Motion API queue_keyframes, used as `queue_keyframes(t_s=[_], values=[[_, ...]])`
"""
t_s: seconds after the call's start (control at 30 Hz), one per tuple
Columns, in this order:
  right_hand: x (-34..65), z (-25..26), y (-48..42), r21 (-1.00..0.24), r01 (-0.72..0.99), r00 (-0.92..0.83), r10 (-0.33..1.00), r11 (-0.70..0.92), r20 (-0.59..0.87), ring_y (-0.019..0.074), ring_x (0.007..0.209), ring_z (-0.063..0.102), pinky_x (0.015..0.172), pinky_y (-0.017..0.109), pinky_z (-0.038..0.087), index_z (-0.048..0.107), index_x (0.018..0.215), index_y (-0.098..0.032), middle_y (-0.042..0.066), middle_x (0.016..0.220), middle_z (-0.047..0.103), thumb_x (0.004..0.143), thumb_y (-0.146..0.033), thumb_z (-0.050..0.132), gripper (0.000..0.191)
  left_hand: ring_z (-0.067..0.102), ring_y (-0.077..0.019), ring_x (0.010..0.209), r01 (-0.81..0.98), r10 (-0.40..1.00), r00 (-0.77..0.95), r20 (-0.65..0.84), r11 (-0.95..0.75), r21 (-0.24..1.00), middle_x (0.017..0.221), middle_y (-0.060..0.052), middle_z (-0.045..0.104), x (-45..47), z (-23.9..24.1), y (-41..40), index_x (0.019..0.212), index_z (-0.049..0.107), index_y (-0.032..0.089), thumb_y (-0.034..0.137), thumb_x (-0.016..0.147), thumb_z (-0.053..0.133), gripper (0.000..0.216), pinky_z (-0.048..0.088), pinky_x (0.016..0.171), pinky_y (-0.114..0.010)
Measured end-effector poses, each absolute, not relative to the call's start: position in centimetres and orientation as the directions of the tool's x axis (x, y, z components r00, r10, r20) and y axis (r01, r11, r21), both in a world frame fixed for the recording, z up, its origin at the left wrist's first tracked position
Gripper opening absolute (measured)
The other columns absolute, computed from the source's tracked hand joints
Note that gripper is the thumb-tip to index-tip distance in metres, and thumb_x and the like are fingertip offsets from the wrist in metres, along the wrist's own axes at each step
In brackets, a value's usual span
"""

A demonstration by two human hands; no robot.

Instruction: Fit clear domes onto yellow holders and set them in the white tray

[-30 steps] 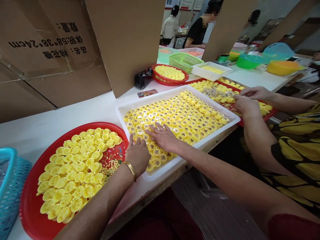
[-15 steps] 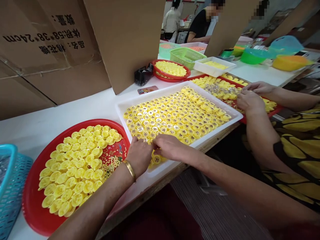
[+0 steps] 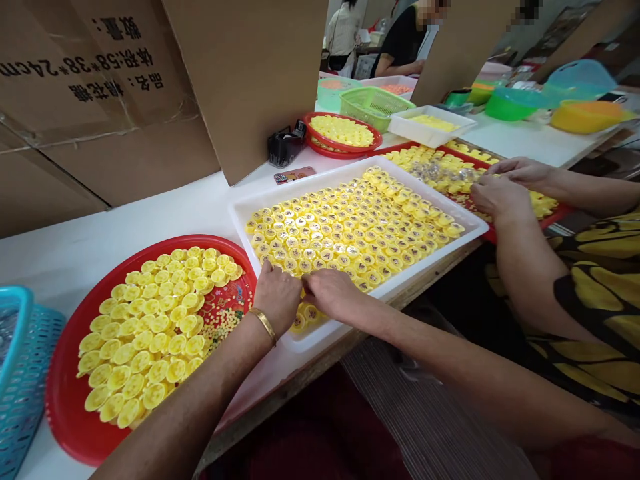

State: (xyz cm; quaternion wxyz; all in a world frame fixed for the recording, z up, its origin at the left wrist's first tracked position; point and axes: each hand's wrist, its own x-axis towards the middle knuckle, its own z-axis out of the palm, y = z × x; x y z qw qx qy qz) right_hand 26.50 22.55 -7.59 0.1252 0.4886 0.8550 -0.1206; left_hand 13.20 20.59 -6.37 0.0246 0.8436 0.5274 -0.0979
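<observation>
My left hand (image 3: 279, 298), with a gold bracelet (image 3: 263, 323) at the wrist, is closed over the near left corner of a white tray (image 3: 295, 343). Against it, fingertip to fingertip, my right hand (image 3: 333, 293) is pinched closed. Whatever lies between the fingers is hidden by the hands. Rows of small round yellow cups (image 3: 345, 230) with printed, shiny tops fill the tray. To the left, a round red tray (image 3: 67, 413) bears many open yellow cups (image 3: 145, 333) and a scatter of tiny pale and green bits (image 3: 225, 327).
A turquoise basket (image 3: 37, 373) stands at the far left. Behind are cardboard boxes (image 3: 260, 80), a black tape dispenser (image 3: 287, 143) and a small card (image 3: 295, 175). At right, a co-worker's hands (image 3: 505, 190) work over another red tray (image 3: 557, 215).
The view has shifted slightly. Both my hands stay together over the tray's near corner, with small finger movements. The co-worker's hands remain over their tray.
</observation>
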Motion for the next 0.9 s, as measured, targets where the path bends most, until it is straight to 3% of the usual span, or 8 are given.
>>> queue_keyframes(t_s=[0.2,0.4,0.9], values=[[27.3,-6.6,22.2,-0.117,0.823,-0.55,0.727,0.556,-0.41,0.0232,0.085,0.066,0.061,0.027,0.042,0.067,0.087,-0.021,0.006,0.089,0.071,0.073,-0.041,0.071,0.025,0.064,-0.0282,0.086,0.872,0.842,0.467,-0.271,-0.489,-0.017,0.082,-0.013,0.073,13.9,-5.8,19.3,0.081,0.072,0.016,0.04,0.079,0.064,0.025,0.035,0.084,-0.043],[26.9,-7.3,22.2,-0.082,0.796,-0.584,0.723,0.6,-0.37,0.0243,0.088,0.067,0.062,0.027,0.042,0.067,0.093,-0.017,0.009,0.093,0.072,0.081,-0.03,0.06,0.019,0.066,-0.0275,0.085,0.861,0.811,0.463,-0.359,-0.507,-0.035,0.083,-0.015,0.073,15.0,-6.4,19.1,0.083,0.073,0.013,0.022,0.085,0.054,0.022,0.033,0.087,-0.044],[27.8,-6.8,23.1,-0.117,0.846,-0.523,0.765,0.521,-0.376,0.0208,0.087,0.066,0.061,0.025,0.038,0.066,0.087,-0.021,0.004,0.092,0.071,0.079,-0.036,0.067,0.017,0.065,-0.0276,0.085,0.859,0.831,0.463,-0.306,-0.507,-0.076,0.082,-0.013,0.073,14.0,-6.3,19.8,0.081,0.072,0.016,0.024,0.084,0.057,0.018,0.033,0.086,-0.044]])
